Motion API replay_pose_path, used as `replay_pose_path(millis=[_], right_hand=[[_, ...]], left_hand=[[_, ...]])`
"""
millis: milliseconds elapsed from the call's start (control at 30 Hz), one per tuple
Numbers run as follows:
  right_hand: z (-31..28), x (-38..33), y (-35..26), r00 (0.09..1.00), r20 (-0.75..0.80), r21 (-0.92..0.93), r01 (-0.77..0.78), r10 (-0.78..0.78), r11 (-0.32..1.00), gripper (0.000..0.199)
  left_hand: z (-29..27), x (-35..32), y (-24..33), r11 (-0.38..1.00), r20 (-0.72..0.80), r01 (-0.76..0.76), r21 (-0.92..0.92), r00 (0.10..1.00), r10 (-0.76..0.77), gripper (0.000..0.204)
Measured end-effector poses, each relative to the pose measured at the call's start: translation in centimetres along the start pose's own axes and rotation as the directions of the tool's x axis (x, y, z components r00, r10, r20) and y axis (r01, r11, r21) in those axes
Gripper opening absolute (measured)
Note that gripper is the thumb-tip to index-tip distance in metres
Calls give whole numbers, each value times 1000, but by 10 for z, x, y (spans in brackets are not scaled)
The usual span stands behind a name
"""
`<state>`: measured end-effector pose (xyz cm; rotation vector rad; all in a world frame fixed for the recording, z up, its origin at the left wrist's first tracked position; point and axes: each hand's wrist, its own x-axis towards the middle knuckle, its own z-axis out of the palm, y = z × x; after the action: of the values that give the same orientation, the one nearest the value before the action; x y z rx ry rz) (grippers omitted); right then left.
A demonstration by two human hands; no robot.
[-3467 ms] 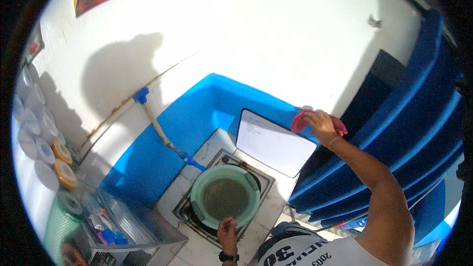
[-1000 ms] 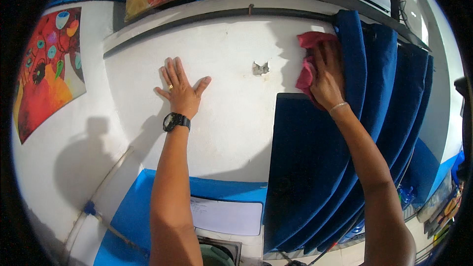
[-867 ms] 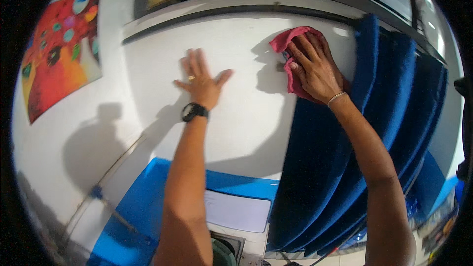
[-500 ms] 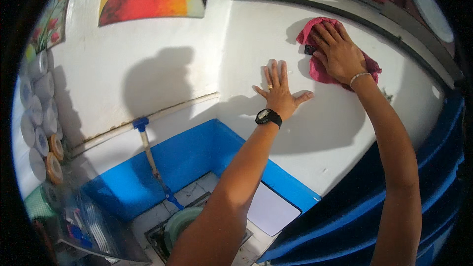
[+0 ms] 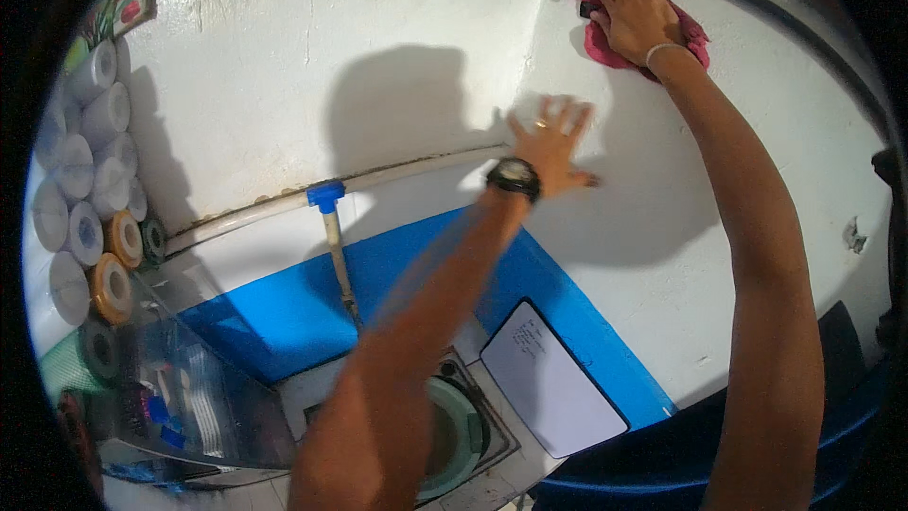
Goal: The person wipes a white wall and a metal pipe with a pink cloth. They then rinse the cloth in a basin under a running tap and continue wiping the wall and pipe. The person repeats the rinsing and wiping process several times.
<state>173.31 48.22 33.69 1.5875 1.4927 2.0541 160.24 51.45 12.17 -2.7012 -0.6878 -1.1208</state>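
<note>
- Two hands rest against a white plastered wall, both raised above a sink area.
- Right hand: pressed flat, fingers spread, on a crumpled pink-red cloth. The cloth lies against the wall near the upper edge of the view, just below a dark ledge. The hand is not closed around the cloth; it holds it to the wall by pressure.
- Left hand: open, fingers splayed, palm against the bare wall below and to the left of the cloth, holding nothing. A black wristwatch sits on the wrist. This hand is blurred.
- A white horizontal pipe with a blue plastic fitting runs along the wall, touching the left hand's position at its right end.
- Below the pipe: a bright blue painted band, a white rectangular board leaning on it, and a pale green round basin under the left forearm.
- Rolls of white and tan tape are stacked at far left.
</note>
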Motion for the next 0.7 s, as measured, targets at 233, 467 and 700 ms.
replay_pose_path(millis=[233,467,700], right_hand=[[33,31,-59,948,-221,482,-98,229,871,25],[28,46,-179,531,22,994,-104,847,40,25],[-16,39,-313,627,259,874,-476,734,98,55]], left_hand=[[-155,-75,-152,650,62,-156,743,984,165,59],[-241,-164,-232,521,95,-100,848,995,36,64],[-224,-185,-254,655,-273,99,749,947,168,69]])
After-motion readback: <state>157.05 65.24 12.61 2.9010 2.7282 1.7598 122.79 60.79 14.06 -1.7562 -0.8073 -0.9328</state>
